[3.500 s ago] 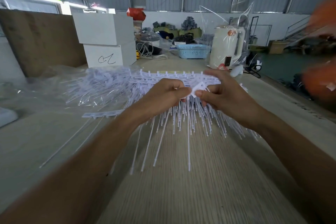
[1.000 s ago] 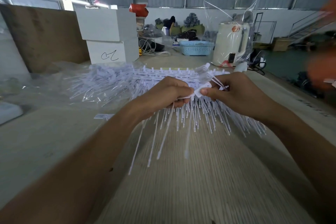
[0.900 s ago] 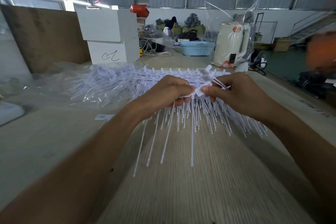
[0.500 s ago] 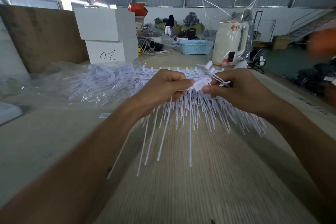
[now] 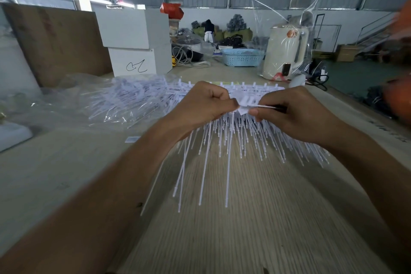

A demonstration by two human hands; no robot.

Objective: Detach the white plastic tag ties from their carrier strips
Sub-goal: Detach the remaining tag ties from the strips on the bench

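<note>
Nearest the camera, two bare forearms are seen reaching in from 7 and 4 o'clock over a pale wooden table (image 5: 244,229). At the centre, the left hand (image 5: 200,108) is curled into a fist, with its thumb and fingers clenched on a bunch of white tag ties (image 5: 206,158) whose thin tails hang down toward 6 o'clock. Just beside it, at 3 o'clock, the right hand (image 5: 295,115) is pinched by thumb and forefinger on the flat white head of one tie (image 5: 244,109), which is held between the two hands. Behind the hands, a carrier strip (image 5: 251,89) with ties on it is spread across the table. At 10 o'clock, a heap of ties in clear plastic (image 5: 124,100) is lying on the table. Farther off, two stacked white boxes (image 5: 133,42) are seen at 11 o'clock, and a blue basket (image 5: 242,57) and a cream kettle (image 5: 285,51) at 1 o'clock.
</note>
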